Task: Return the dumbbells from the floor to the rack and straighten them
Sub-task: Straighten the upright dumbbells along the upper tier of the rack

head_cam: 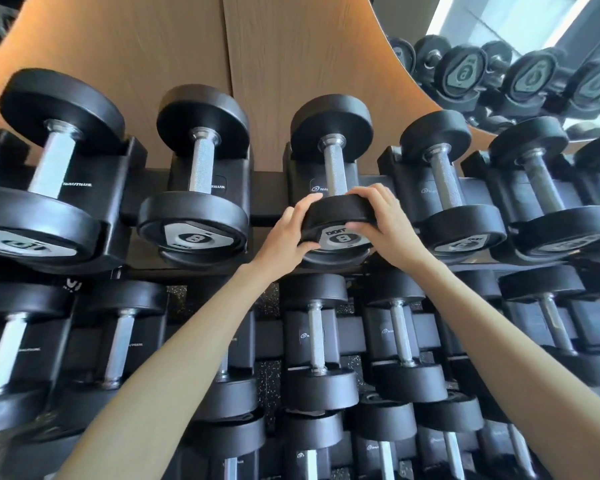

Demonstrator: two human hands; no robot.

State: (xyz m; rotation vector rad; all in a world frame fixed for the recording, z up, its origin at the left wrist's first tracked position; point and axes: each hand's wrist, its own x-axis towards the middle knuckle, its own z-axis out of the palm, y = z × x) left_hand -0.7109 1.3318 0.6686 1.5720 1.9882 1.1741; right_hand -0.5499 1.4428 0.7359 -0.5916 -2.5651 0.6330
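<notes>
L hand (284, 241) & R hand (386, 221) tight round near head of no.-8 dumbbell (334, 206), axis front-to-back, far end twd wood wall (174, 50), top tier of rack (268, 189).

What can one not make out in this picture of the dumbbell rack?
Head view, floor: seen only through gaps in the rack, so any dumbbells left there are hidden.
Head view, held dumbbell: the left hand and right hand grip its near head and cover part of the end plate.
Head view, far-left dumbbell: number blurred, cut by the edge.
</notes>
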